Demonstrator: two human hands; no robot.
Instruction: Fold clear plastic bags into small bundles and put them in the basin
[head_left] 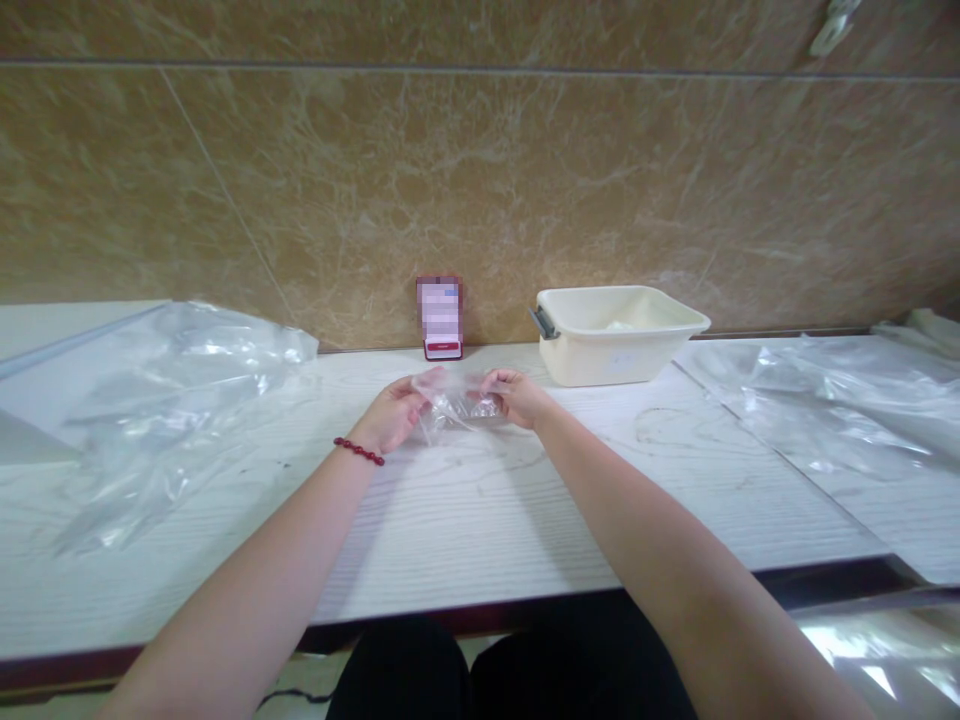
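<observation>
A small clear plastic bag (pixel 450 405) is held just above the white table (pixel 465 520), in the middle near the far edge. My left hand (pixel 394 412), with a red bead bracelet at the wrist, pinches its left side. My right hand (pixel 516 395) grips its right side with curled fingers. Something small and pale shows inside the bag, too faint to name.
A cream plastic tub (pixel 619 332) with a grey handle stands at the back right by the marble wall. A small red and white device (pixel 440 317) leans on the wall. Crumpled clear plastic sheets lie at the left (pixel 172 400) and right (pixel 840 400).
</observation>
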